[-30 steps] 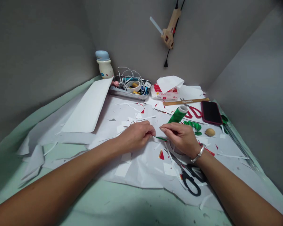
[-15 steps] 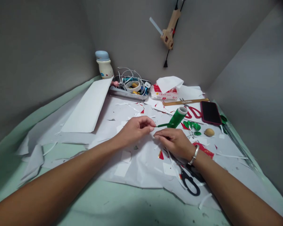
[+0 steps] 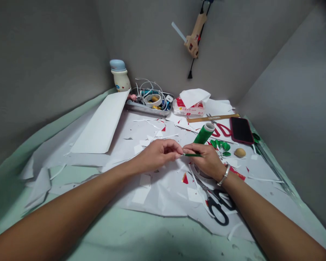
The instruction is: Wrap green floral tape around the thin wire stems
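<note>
A thin dark green stick (image 3: 192, 155) lies level between my two hands. Its left end is pinched by the thumb and fingertips of my left hand (image 3: 164, 155). My right hand (image 3: 205, 157), with a silver bracelet at its wrist, has its fingers closed at the stick, fingertips almost meeting the left ones. Just behind the right hand stands a green thread spool (image 3: 204, 133), tilted, its lower part hidden by the hand. Several glossy green leaf-like pieces (image 3: 220, 145) lie to the right of the spool. Below the right hand rest black-handled scissors (image 3: 218, 210).
At the back are a metal tray (image 3: 149, 108), a tissue pack (image 3: 190, 107) and a white bottle (image 3: 121, 78). Red-handled scissors (image 3: 224, 129), a wooden ruler (image 3: 213, 118), a phone (image 3: 241, 129) and a brown ball (image 3: 239, 152) lie right. A glue gun (image 3: 194, 38) hangs above.
My right hand has risen slightly and closed onto the green stick. My left hand has shifted a little right and down, and the stick has moved lower, in front of the spool.
</note>
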Demonstrator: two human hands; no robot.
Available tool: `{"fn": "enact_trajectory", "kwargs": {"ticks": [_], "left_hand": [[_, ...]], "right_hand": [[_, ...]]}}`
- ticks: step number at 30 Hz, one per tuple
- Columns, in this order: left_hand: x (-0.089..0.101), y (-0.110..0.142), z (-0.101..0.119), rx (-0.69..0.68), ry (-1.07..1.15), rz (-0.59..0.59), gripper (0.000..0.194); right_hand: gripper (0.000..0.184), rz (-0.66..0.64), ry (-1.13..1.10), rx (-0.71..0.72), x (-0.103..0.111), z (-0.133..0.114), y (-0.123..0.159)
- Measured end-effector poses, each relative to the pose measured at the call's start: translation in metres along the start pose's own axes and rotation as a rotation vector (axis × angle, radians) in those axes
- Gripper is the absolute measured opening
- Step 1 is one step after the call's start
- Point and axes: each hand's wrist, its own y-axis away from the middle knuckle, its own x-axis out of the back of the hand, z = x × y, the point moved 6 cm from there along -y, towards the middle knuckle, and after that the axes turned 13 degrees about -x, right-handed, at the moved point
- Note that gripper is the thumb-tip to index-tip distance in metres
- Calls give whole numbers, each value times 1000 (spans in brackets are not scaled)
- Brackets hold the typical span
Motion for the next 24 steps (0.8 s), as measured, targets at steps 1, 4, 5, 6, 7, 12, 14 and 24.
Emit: {"fn": "enact_trajectory", "kwargs": {"ticks": [1, 4, 5, 6, 7, 12, 14, 24], "left_hand": [[4, 0, -3, 21, 19, 55, 14], [15, 1, -10, 52, -126, 199, 13], [17, 2, -11, 42, -221, 220, 12], [18, 2, -10, 19, -317, 222, 12], [17, 2, -9, -13, -402, 207, 13], [-2, 2, 1, -123, -431, -54, 19], [-7, 2, 5, -112, -302, -113, 17], [19, 2, -9, 33, -219, 241, 12]], "right_hand": [[17, -37, 25, 25, -4, -3, 2], [17, -106, 134, 134, -12, -17, 9], [17, -109, 165, 167, -13, -22, 12], [16, -97, 186, 192, -12, -26, 13], [16, -70, 196, 208, -9, -29, 14], [17, 115, 103, 114, 10, -22, 8], [17, 129, 35, 39, 13, -12, 3], [16, -110, 155, 146, -13, -21, 11]]}}
